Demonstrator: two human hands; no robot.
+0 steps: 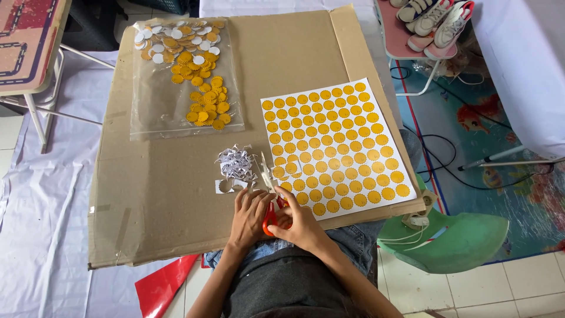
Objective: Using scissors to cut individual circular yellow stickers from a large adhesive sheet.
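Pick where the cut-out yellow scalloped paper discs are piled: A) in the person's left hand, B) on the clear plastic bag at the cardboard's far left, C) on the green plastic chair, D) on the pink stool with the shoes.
B: the loose yellow scalloped paper discs lie heaped on the clear plastic bag on the brown cardboard sheet, far from both hands holding the red-handled scissors.

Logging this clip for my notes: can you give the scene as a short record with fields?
Surface: cardboard sheet
Right hand: on red-handled scissors
Left hand: beside the scissor handles, touching them
Sheet: printed paper of orange round stickers, lower left corner cut away
Scraps: white paper offcuts
Bag: clear plastic bag of cut-out orange and white rounds
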